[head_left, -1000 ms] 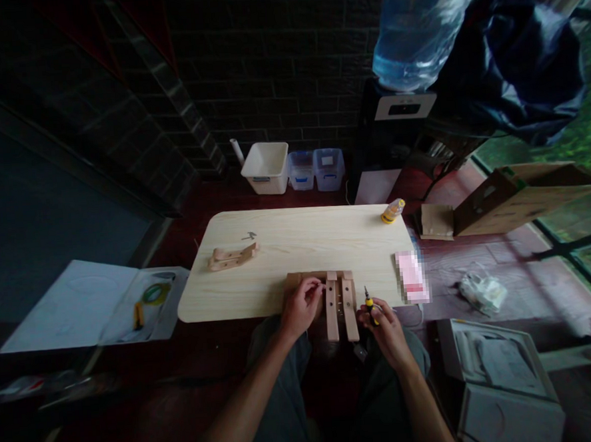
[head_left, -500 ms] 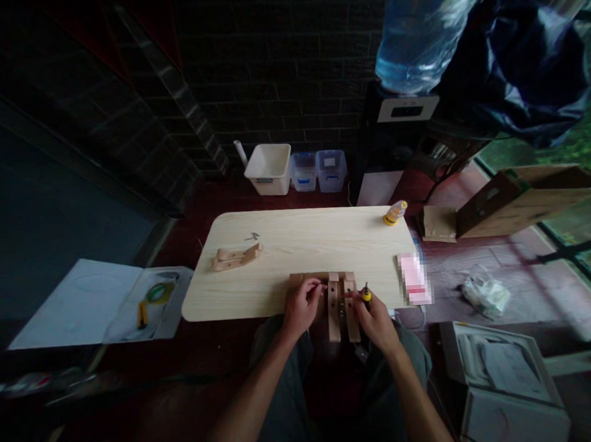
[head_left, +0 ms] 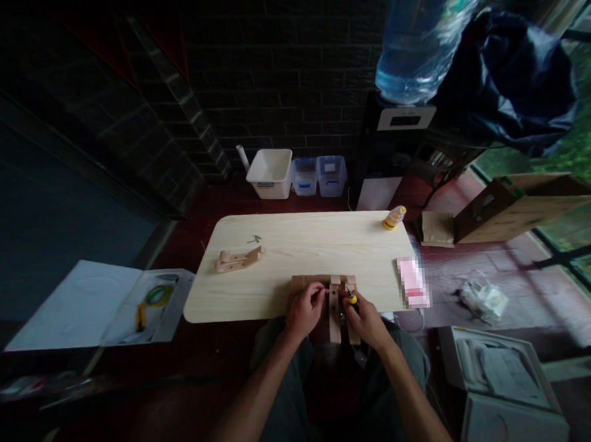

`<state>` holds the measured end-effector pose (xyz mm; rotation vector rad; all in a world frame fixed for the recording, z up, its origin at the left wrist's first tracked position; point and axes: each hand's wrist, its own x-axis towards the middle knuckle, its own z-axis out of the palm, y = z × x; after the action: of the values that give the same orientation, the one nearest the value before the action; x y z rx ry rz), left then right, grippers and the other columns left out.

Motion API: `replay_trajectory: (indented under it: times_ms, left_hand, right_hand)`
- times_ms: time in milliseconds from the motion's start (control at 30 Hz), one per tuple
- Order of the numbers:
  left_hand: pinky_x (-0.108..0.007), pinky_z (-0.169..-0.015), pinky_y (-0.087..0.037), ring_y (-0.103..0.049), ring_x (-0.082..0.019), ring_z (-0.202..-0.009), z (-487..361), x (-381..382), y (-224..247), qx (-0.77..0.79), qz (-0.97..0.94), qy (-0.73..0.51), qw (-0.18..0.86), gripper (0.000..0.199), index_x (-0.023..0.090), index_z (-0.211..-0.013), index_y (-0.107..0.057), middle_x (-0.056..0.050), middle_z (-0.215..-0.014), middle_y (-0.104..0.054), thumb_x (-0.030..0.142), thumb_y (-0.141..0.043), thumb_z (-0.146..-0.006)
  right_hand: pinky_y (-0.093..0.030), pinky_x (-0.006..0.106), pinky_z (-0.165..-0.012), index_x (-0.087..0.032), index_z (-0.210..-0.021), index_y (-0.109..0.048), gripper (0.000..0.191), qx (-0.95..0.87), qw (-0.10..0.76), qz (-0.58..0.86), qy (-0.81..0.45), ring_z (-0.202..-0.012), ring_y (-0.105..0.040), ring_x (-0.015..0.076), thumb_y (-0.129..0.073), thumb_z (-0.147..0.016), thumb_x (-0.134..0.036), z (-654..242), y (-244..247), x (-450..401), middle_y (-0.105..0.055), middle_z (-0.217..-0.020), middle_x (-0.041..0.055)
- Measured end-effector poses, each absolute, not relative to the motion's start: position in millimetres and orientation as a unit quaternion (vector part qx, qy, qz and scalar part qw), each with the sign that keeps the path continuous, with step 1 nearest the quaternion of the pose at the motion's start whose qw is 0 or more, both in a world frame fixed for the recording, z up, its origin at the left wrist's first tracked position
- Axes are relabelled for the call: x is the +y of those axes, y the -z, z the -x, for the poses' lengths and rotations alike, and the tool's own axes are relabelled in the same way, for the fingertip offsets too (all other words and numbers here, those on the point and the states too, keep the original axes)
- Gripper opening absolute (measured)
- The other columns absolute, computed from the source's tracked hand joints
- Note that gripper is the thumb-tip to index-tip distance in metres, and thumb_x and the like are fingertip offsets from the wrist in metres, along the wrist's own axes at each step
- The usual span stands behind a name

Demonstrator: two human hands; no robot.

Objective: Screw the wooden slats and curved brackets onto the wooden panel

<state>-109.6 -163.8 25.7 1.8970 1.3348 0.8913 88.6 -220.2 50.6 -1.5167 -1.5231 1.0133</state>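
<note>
At the table's near edge my right hand [head_left: 367, 320] is closed around a yellow-and-black screwdriver [head_left: 353, 299], its tip pointing up and away from me. My left hand [head_left: 305, 312] has thumb and fingers pinched together beside a wooden bar with dark holes [head_left: 333, 305]. Whatever it pinches is too small to make out. A second wooden bar [head_left: 354, 334] runs alongside, partly hidden by my right hand. Both bars jut over the edge towards my lap, next to a brown block-like piece [head_left: 304, 282].
On the pale table [head_left: 306, 237] lie more wooden pieces [head_left: 238, 259], small dark bits [head_left: 254, 239], a yellow-based bottle [head_left: 394, 218] and a blurred pink item [head_left: 413, 282]. Bins [head_left: 270, 182] stand behind; an open white case [head_left: 150, 303] is at left, a cardboard box [head_left: 515, 207] at right.
My right hand has moved left with the screwdriver, bringing it closer to the wooden bars and my left hand. The left hand keeps its pinch beside the bar. The view has shifted slightly.
</note>
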Motion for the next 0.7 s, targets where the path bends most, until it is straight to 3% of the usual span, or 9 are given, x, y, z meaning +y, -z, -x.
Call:
replay_trajectory:
  times_ms: [700]
  left_hand:
    - [-0.030, -0.087, -0.059, -0.074, -0.019, -0.100, 111.7, -164.2, -19.1, 0.506, -0.724, -0.340, 0.324, 0.021, 0.026, -0.113, -0.064, -0.005, -0.107, -0.077, 0.038, -0.053, -0.100]
  right_hand:
    - [-0.053, 0.030, -0.079, -0.019, -0.115, -0.067, 0.033, -0.616, 0.358, 0.586, -0.386, -0.088, -0.069, 0.0223, -0.046, -0.099, -0.039, -92.6, -47.6, -221.0, -0.075, -0.092, 0.0081]
